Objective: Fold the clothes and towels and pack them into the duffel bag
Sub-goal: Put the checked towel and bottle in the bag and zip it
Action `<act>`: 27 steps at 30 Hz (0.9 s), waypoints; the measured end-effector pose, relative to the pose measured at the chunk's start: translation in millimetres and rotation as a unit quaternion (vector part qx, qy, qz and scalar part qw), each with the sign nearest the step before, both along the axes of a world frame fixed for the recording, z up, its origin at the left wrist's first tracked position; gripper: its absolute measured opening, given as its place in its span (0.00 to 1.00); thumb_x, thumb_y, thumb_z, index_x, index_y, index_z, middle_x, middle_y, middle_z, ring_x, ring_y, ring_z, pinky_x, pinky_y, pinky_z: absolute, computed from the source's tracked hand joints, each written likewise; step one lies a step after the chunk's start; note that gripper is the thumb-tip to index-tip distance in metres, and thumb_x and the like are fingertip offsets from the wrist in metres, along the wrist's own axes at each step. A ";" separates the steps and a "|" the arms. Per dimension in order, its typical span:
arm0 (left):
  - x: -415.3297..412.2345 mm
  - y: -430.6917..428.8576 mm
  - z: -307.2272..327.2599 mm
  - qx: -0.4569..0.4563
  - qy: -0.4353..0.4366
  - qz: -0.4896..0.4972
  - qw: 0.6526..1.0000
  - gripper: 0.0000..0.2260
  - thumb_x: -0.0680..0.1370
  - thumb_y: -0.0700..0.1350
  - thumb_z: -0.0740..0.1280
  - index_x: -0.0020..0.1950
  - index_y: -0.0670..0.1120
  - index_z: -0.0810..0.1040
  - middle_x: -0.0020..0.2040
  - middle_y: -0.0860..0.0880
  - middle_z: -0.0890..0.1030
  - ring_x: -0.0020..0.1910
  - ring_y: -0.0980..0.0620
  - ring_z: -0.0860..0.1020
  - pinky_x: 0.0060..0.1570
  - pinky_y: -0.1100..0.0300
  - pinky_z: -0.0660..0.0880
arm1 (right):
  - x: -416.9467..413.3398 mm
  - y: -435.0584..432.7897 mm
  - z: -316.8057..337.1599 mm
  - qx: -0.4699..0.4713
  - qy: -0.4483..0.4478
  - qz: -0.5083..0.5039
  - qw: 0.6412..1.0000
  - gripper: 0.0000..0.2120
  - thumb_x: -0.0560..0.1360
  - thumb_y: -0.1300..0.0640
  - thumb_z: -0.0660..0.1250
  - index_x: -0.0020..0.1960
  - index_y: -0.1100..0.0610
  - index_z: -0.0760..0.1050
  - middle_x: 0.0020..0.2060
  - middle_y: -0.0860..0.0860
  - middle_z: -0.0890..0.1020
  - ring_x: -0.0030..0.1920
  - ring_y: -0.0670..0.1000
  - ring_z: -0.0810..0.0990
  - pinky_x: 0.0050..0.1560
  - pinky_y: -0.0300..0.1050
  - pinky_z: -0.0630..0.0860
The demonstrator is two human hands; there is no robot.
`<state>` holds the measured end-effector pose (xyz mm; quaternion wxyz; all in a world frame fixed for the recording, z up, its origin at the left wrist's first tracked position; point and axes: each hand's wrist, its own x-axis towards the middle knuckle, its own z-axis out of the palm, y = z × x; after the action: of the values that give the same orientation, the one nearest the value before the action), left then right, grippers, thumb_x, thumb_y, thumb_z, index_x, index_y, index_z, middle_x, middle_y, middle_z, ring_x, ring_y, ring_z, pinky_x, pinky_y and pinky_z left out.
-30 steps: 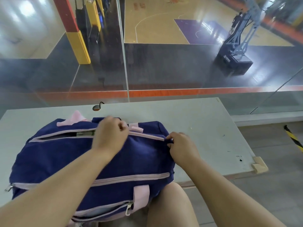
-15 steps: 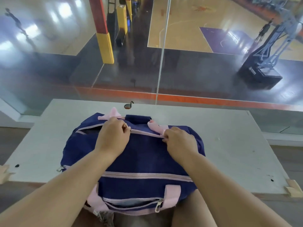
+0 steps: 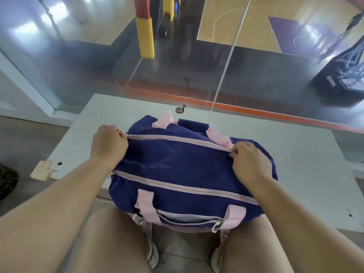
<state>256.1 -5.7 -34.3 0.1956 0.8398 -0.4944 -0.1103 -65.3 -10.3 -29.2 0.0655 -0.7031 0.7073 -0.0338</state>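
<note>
Navy duffel bag [image 3: 177,170] zipped — left hand [image 3: 109,143] and right hand [image 3: 249,162] pinched closed on its top zipper [image 3: 177,139] ends.

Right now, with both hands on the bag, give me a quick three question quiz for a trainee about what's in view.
1. True or false: the top zipper of the duffel bag is closed along the stretch between the hands.
2. Which hand is at the zipper's end nearer the pale wooden block on the table edge: (a) left hand or (b) right hand?
3. Fill in: the bag's straps are ____ in colour.

Key: 1 true; 2 a; 3 pink.
</note>
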 end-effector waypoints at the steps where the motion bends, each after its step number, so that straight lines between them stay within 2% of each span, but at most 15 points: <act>1: -4.1 1.4 -0.4 -0.005 0.006 0.000 1.000 0.09 0.77 0.41 0.62 0.47 0.35 0.76 0.52 0.35 0.75 0.47 0.36 0.73 0.45 0.47 0.70 | -0.2 1.5 0.8 0.001 -0.002 0.005 1.000 0.09 0.79 0.59 0.57 0.54 0.57 0.74 0.53 0.53 0.78 0.49 0.58 0.78 0.38 0.46 0.69; 3: -15.3 8.8 2.0 -0.016 0.024 -0.004 1.000 0.11 0.78 0.43 0.63 0.56 0.37 0.75 0.59 0.37 0.72 0.56 0.36 0.71 0.53 0.47 0.70 | -2.6 9.6 3.0 0.000 -0.019 0.015 1.000 0.11 0.79 0.57 0.58 0.59 0.56 0.74 0.57 0.53 0.77 0.55 0.57 0.76 0.48 0.50 0.74; 5: -30.0 20.5 5.8 -0.027 0.030 -0.024 0.999 0.16 0.76 0.46 0.67 0.61 0.41 0.73 0.62 0.39 0.69 0.60 0.37 0.67 0.58 0.47 0.68 | -7.7 23.8 6.1 -0.006 -0.042 0.017 0.999 0.15 0.79 0.52 0.59 0.64 0.54 0.71 0.63 0.52 0.75 0.62 0.57 0.72 0.61 0.53 0.71; 7: -48.8 36.0 6.7 -0.046 0.026 -0.076 0.996 0.19 0.74 0.48 0.70 0.62 0.44 0.72 0.62 0.41 0.69 0.61 0.37 0.66 0.61 0.46 0.66 | -14.2 44.3 8.3 -0.001 -0.042 0.029 0.999 0.19 0.77 0.47 0.61 0.66 0.51 0.70 0.66 0.51 0.72 0.65 0.56 0.69 0.66 0.54 0.67; 9: -70.8 57.0 1.7 -0.066 0.023 -0.169 0.983 0.19 0.72 0.50 0.72 0.59 0.45 0.74 0.59 0.43 0.71 0.60 0.39 0.68 0.60 0.46 0.66 | -20.4 67.1 4.6 0.016 -0.028 0.056 0.998 0.23 0.75 0.42 0.63 0.67 0.49 0.69 0.67 0.51 0.70 0.67 0.57 0.67 0.67 0.57 0.66; 11: -91.0 79.4 -9.8 -0.070 0.003 -0.276 0.959 0.18 0.72 0.55 0.70 0.57 0.48 0.76 0.56 0.46 0.73 0.57 0.43 0.70 0.58 0.47 0.67 | -27.0 86.6 -4.2 0.024 0.006 0.091 0.996 0.26 0.72 0.39 0.62 0.67 0.46 0.68 0.67 0.52 0.71 0.66 0.59 0.69 0.64 0.61 0.68; 14: -105.5 98.9 -33.2 -0.036 -0.095 -0.381 0.919 0.25 0.68 0.65 0.63 0.60 0.52 0.72 0.61 0.47 0.73 0.60 0.46 0.68 0.58 0.44 0.70 | -35.1 101.1 -19.6 0.016 0.071 0.121 0.990 0.31 0.67 0.35 0.62 0.67 0.45 0.66 0.66 0.54 0.71 0.61 0.62 0.75 0.58 0.62 0.73; 17: -105.3 93.9 -46.5 -0.024 -0.145 -0.407 0.902 0.29 0.65 0.63 0.69 0.62 0.52 0.69 0.63 0.45 0.71 0.60 0.44 0.65 0.57 0.41 0.71 | -34.6 98.2 -30.3 -0.001 0.074 0.127 0.989 0.36 0.64 0.38 0.73 0.68 0.47 0.67 0.67 0.55 0.66 0.60 0.64 0.75 0.56 0.64 0.73; 20: -108.7 77.4 -47.2 -0.023 -0.162 -0.404 0.900 0.29 0.64 0.56 0.76 0.60 0.50 0.71 0.61 0.42 0.74 0.59 0.41 0.67 0.56 0.40 0.71 | -25.4 85.5 -33.3 0.006 0.071 0.107 0.992 0.35 0.64 0.43 0.76 0.67 0.50 0.69 0.66 0.59 0.71 0.60 0.66 0.75 0.56 0.66 0.72; 22: -111.4 61.9 -44.3 -0.014 -0.163 -0.395 0.904 0.28 0.64 0.53 0.77 0.60 0.48 0.72 0.60 0.40 0.75 0.58 0.39 0.70 0.56 0.39 0.71 | -20.0 71.2 -31.9 0.007 0.057 0.099 0.993 0.33 0.67 0.46 0.74 0.69 0.51 0.69 0.69 0.60 0.70 0.64 0.66 0.72 0.60 0.67 0.69; 25: -112.8 34.8 -37.8 -0.001 -0.164 -0.373 0.913 0.27 0.65 0.50 0.76 0.61 0.45 0.75 0.61 0.39 0.74 0.58 0.35 0.72 0.57 0.38 0.69 | -14.1 46.0 -30.6 -0.001 0.041 0.093 0.995 0.29 0.77 0.47 0.63 0.75 0.50 0.59 0.76 0.56 0.56 0.73 0.63 0.58 0.71 0.61 0.56; 27: -113.1 17.2 -32.5 0.008 -0.158 -0.349 0.924 0.27 0.67 0.49 0.75 0.63 0.45 0.73 0.64 0.39 0.71 0.61 0.35 0.68 0.60 0.39 0.65 | -8.6 29.4 -28.6 0.003 0.019 0.087 0.996 0.29 0.79 0.46 0.59 0.76 0.49 0.53 0.77 0.53 0.50 0.75 0.60 0.53 0.73 0.58 0.53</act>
<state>143.0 11.5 -66.8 0.0571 0.6225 -0.7794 -0.0412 -73.9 19.0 -57.8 0.0563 -0.7625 0.6444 -0.0123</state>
